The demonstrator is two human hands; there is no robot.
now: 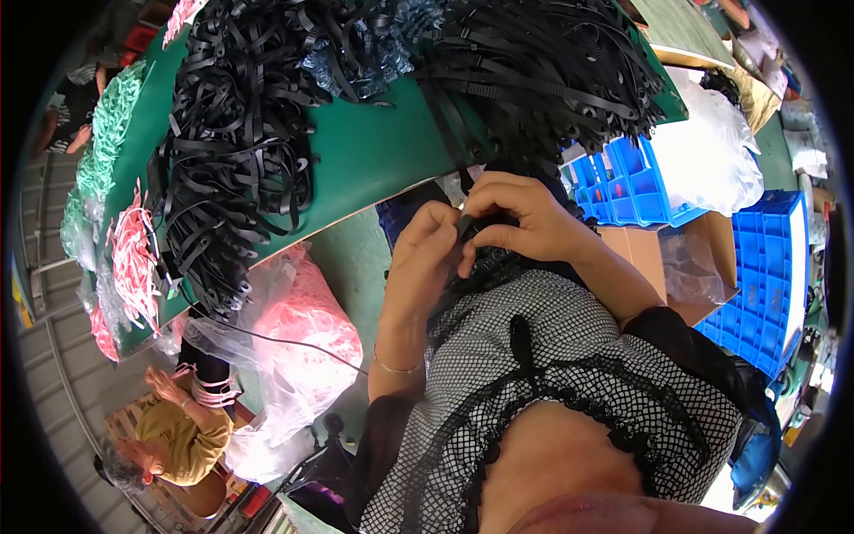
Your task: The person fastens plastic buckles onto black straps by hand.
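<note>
My left hand (425,251) and my right hand (525,216) meet in front of my body, just past the near edge of the green table (374,147). Both are closed, their fingertips pinching a small dark part of a black strap (465,228). Most of that strap is hidden by the fingers. On the tabletop lie a tangled heap of black straps (236,125) to the left and a flatter bundle of black straps (543,76) to the right. Small dark-blue translucent pieces (365,58) lie between them at the far side.
Pink straps (133,254) and green straps (111,125) hang at the table's left end. Below stands a clear bag of pink pieces (307,311), with a cable across it. On the right are blue crates (623,182) and an open carton (636,254). A co-worker (182,432) sits lower left.
</note>
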